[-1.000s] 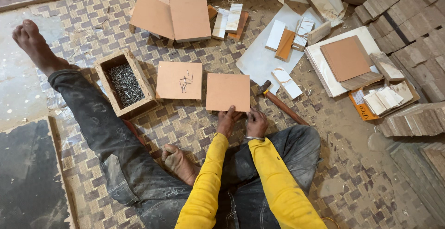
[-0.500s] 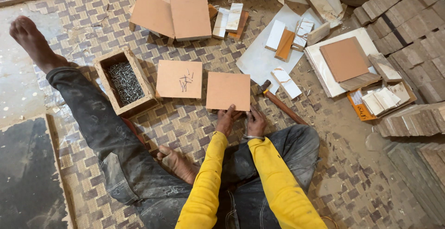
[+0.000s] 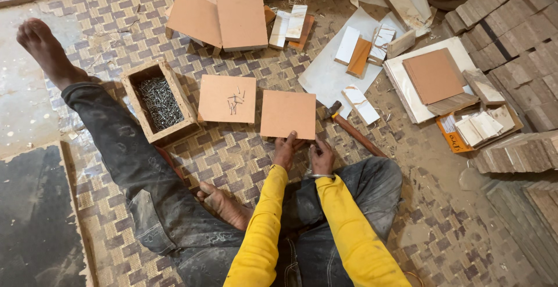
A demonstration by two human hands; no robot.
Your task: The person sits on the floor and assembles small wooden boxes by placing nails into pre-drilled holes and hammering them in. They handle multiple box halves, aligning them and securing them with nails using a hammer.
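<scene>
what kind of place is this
Likely a small floor-level woodworking workshop: a wooden box of nails, a hammer and cut boards lie on a woven mat, with stacked wood pieces alongside.

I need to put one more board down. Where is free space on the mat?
Free: the woven mat left of the stacked boards, and the floor right of the knee. Crowded: around the hammer, white sheet and offcuts, and between the nail box and the hands.

Both hands marginally nearer board
</scene>
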